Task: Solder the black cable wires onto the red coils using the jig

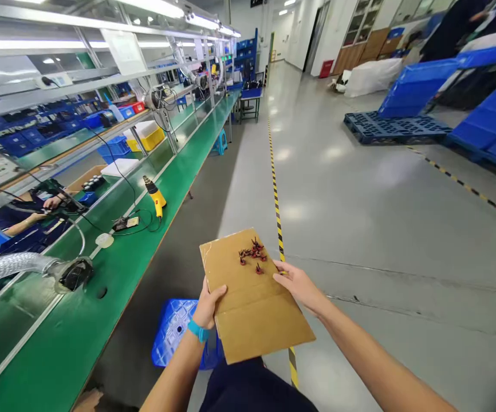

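A flat brown cardboard sheet (256,320) is held out in front of my body, over the floor beside the bench. My left hand (207,306) grips its left edge, thumb on top and the fingers hidden underneath. At the right edge my right hand (295,283) holds the sheet with its thumb over the border. Several small red and black parts (254,252) lie loosely grouped on the far half of the cardboard; their exact kind is too small to tell. Neither hand touches them.
On my left runs a long green workbench (145,252) with a yellow heat gun (156,197) and an exhaust hose (16,268). A blue stool (173,329) stands below me. A co-worker's hands (52,203) work across the bench. Blue pallets (394,129) stand at the right.
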`<state>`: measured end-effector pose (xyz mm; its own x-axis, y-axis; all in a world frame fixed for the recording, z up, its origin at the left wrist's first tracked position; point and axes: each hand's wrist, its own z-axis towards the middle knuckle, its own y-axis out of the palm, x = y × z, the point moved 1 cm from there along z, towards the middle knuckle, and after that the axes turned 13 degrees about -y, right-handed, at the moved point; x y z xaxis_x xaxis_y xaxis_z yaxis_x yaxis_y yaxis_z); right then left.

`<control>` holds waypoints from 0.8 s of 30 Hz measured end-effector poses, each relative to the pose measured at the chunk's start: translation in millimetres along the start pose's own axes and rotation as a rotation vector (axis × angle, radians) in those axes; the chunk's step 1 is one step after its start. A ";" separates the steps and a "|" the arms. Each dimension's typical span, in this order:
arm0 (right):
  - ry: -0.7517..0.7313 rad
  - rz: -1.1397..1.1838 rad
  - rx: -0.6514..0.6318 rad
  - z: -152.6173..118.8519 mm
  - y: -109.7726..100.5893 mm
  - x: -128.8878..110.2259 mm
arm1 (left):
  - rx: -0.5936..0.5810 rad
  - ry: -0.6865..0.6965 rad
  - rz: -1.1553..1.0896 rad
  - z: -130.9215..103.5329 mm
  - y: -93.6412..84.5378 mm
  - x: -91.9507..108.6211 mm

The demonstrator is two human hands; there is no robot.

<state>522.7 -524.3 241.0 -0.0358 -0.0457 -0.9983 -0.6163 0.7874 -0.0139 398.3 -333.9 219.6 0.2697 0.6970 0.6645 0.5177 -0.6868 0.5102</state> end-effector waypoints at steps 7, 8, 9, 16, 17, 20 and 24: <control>0.024 -0.250 0.119 85.0 -86.0 9.9 | 0.005 -0.040 0.039 97.6 69.8 22.1; 0.016 -0.298 0.134 103.3 -97.1 10.2 | -0.007 -0.047 0.043 114.8 79.9 28.4; 0.001 -0.344 0.153 122.4 -107.6 9.5 | -0.022 -0.049 0.047 132.2 90.2 35.7; -0.095 -0.560 0.278 263.0 -180.9 -12.1 | -0.140 -0.079 0.052 255.5 166.0 105.7; -0.095 -0.577 0.295 280.6 -192.4 -15.5 | -0.148 -0.084 0.062 272.4 176.6 115.8; -0.070 -0.601 0.320 328.9 -227.3 -22.2 | -0.153 -0.088 0.095 323.6 208.2 141.4; 0.029 -0.660 0.332 397.1 -276.0 -22.2 | -0.158 -0.092 0.116 400.5 255.3 160.8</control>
<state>1006.0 -496.5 244.6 0.2363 -0.5866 -0.7746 -0.2470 0.7348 -0.6317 899.0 -314.5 238.0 0.3970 0.6226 0.6744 0.3476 -0.7820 0.5173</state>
